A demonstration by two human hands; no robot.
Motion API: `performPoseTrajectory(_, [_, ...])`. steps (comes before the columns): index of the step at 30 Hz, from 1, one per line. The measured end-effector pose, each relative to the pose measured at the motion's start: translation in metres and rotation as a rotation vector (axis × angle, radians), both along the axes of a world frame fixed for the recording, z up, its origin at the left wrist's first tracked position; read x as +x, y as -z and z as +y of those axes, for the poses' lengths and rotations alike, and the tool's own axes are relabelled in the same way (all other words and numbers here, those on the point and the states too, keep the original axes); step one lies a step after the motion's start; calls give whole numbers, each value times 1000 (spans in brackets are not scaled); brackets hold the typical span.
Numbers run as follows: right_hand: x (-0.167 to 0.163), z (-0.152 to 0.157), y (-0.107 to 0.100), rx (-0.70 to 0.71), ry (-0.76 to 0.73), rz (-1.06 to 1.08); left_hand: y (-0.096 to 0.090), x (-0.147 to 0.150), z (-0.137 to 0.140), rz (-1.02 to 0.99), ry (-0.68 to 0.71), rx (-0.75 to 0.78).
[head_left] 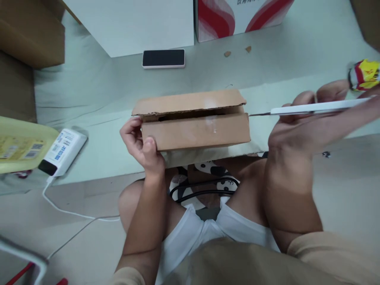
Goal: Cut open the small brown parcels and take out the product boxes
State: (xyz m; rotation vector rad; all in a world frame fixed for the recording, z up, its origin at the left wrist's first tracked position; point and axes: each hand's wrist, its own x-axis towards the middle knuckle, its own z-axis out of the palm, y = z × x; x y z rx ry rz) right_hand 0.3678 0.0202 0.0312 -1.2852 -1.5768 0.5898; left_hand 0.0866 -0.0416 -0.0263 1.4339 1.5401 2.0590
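Observation:
A small brown cardboard box [196,132] is tilted up near the front edge of the table, its top flap [190,101] slightly raised over a dark gap. At the box's left end, my left hand [142,146] grips it, thumb on the front face and fingers behind the corner. My right hand [292,122] is closed around a white-handled utility knife [314,107]. Its thin blade points left, and the tip is at or very near the box's upper right corner; contact is unclear. Part of the right hand is blurred.
Behind the box lie a black-faced phone-like device [163,58] and two cardboard scraps [227,54]. A white panel [142,23] and red-and-white carton [243,18] stand farther back. Left are a power bank [63,152] with a cable and a yellow container [23,144]; right, a yellow-red wrapper [366,75].

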Motion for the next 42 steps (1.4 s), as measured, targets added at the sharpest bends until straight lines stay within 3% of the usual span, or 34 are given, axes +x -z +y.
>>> performPoseTrajectory(5, [-4, -4, 31, -27, 84, -59, 0, -5, -3, 71, -29, -16])
performPoseTrajectory(9, [-10, 2, 57, -110, 195, -54, -12, 0, -3, 0, -33, 22])
performPoseTrajectory(14, [-12, 16, 73, -201, 103, -62, -35, 6, -12, -175, 138, 116])
performPoseTrajectory(18, [-8, 9, 63, -122, 133, -107, -44, 2, -21, -215, 240, 68])
performPoseTrajectory(23, [-26, -24, 28, 173, 197, 108, -45, -8, -21, -288, 338, 85])
performPoseTrajectory(27, [-41, -45, 4, 282, 15, -4, -38, -18, -18, -295, 430, 60])
performPoseTrajectory(30, [-39, -44, -1, 309, -205, -77, -35, -24, -16, -258, 519, -118])
performPoseTrajectory(34, [-32, -39, -6, 241, -337, -218, -43, -22, -15, -173, 528, -269])
performPoseTrajectory(39, [-34, -45, -14, 4, -248, -380, -51, -16, -17, -115, 486, -290])
performPoseTrajectory(42, [-36, -45, -7, 157, -208, -152, -48, -17, -18, -98, 481, -281])
